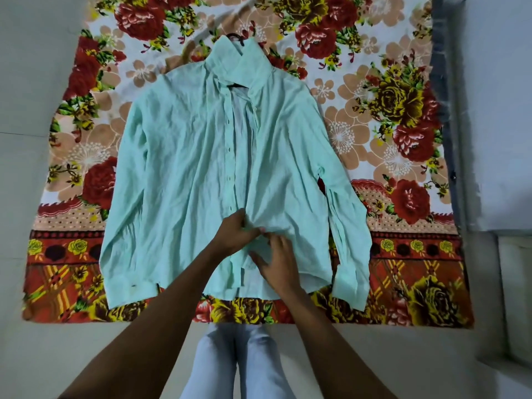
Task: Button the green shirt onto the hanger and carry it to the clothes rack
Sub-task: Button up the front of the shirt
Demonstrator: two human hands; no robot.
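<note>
A pale green shirt (184, 174) lies flat, front up, on a floral blanket (388, 116), sleeves spread to both sides. Its front stands open from the collar down to the lower part. A dark hanger (236, 37) sits inside it; only the hook above the collar and a short dark bar at the neck opening show. My left hand (234, 233) pinches the placket near the lower front. My right hand (277, 262) meets it from the right, fingers pinching the opposite edge of the fabric. Whatever button lies between the fingers is hidden.
The blanket covers a pale floor (34, 82). My legs in light jeans (239, 361) stand at the blanket's near edge. A dark blue-grey strip (443, 67) runs along the blanket's right side, with a pale wall and ledge (506, 283) beyond.
</note>
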